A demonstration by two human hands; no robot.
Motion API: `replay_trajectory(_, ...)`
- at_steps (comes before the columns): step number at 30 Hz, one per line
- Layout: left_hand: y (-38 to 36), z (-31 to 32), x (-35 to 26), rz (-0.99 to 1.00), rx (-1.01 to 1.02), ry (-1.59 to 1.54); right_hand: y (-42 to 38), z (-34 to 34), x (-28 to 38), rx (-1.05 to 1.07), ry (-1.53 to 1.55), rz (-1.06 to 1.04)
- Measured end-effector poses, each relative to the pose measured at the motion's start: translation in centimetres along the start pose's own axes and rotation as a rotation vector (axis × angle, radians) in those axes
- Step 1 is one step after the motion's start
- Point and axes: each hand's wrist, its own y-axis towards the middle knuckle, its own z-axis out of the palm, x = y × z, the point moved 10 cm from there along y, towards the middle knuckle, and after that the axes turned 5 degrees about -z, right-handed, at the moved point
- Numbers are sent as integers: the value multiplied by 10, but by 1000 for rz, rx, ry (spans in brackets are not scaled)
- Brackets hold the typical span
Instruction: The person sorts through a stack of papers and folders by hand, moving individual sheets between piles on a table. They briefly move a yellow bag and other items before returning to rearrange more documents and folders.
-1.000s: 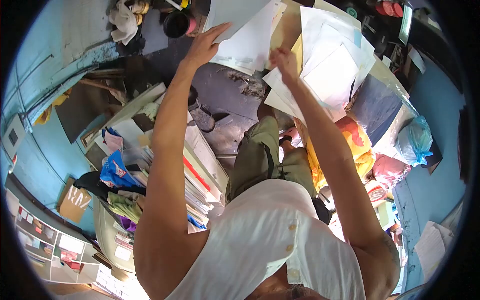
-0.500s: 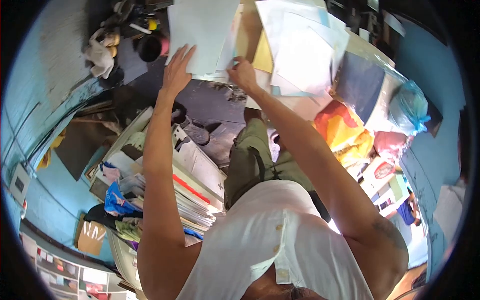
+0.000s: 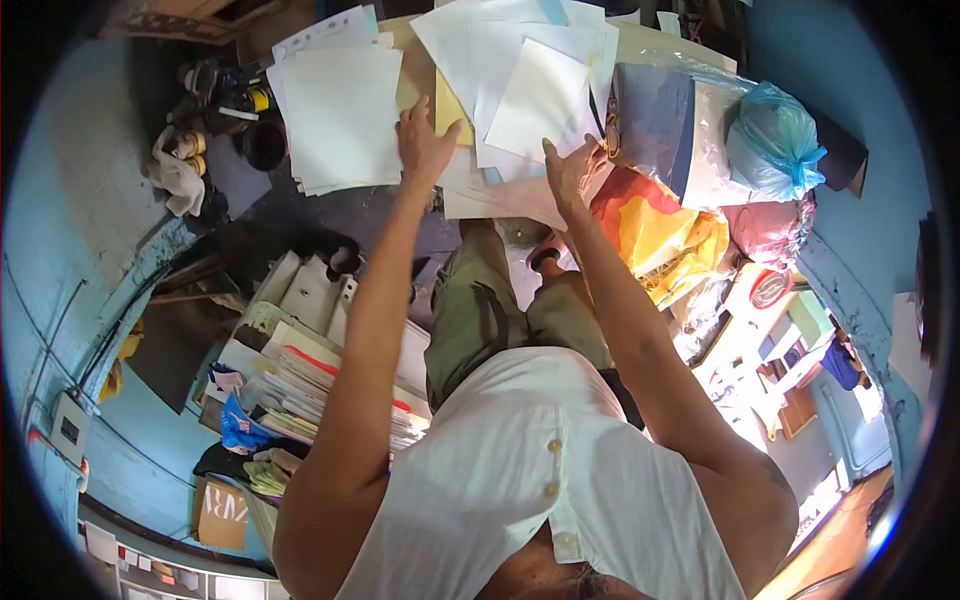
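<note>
My left hand [image 3: 428, 148] has its fingers apart. It rests between a stack of white sheets [image 3: 343, 120] on the left and a strip of yellow paper [image 3: 452, 108], with nothing visible in its grip. Over the lower right edge of the spread white papers [image 3: 540, 98] is my right hand [image 3: 574, 178], thumb and fingers spread, holding nothing that I can see. Just beyond its fingertips lies a slim tool that looks like scissors [image 3: 613, 125]. Pale pinkish sheets [image 3: 490, 203] stick out at the table's near edge.
Right of the papers are a dark blue folder in clear plastic [image 3: 655, 135], a tied blue plastic bag [image 3: 775, 142] and an orange-yellow bag [image 3: 660, 235]. Stacked papers and folders [image 3: 290, 385] stand on my lower left. Another person [image 3: 843, 365] shows at far right.
My left hand has come off the left stack to its right side. My right hand has moved right from the yellow paper to the right-hand sheets, its fingers opening. The view has shifted.
</note>
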Motion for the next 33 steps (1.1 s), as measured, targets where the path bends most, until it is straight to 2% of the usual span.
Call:
replay_trajectory(1, 10, 12, -4, -104, -11, -73, 10, 2, -3, -15, -47, -28)
replay_trajectory(3, 30, 34, 4, -248, -181, -32, 24, 13, -10, -42, -145, -81)
replay_trajectory(4, 35, 37, 9, -318, -267, -14, 25, 15, -6, 20, -86, -46)
replay_trajectory(7, 47, 29, -23, -241, -276, -21, 27, 30, 6, 184, 29, 32)
replay_trajectory(8, 46, 23, -33, -192, -312, -12, 25, 26, 17, 131, 94, -3)
replay_trajectory(11, 38, 7, -62, -30, -409, 9, 20, 31, 26, 193, 268, 74)
replay_trajectory(12, 39, 9, -61, 75, -420, 14, 20, 35, 26, 173, 269, 34)
replay_trajectory(15, 42, 23, -33, 5, -288, -110, 13, 58, 14, 339, 552, 115)
replay_trajectory(16, 39, 24, -34, 61, -286, -81, 11, 49, 13, 230, 518, 62)
replay_trajectory(19, 39, 32, -27, 41, -152, -47, 6, 18, -4, -111, 377, -45)
replay_trajectory(22, 38, 38, -27, 175, -136, 72, 3, 4, -22, 76, 742, 250)
replay_trajectory(25, 10, 34, -83, 410, -144, 198, 12, -18, -42, -110, 524, 209)
replay_trajectory(26, 2, 40, -95, 450, -81, 238, 14, -31, -42, -241, 240, 146)
replay_trajectory(28, -16, 57, -112, 528, 51, 319, 22, -8, -54, -146, 237, 137)
replay_trajectory(29, -17, 67, -106, 471, 91, 329, 28, 5, -60, -102, 239, 133)
replay_trajectory(30, -17, 78, -99, 417, 130, 338, 31, 23, -68, -11, 458, 249)
replay_trajectory(33, -17, 97, -86, 345, 184, 338, 26, 9, -59, -110, 495, 288)
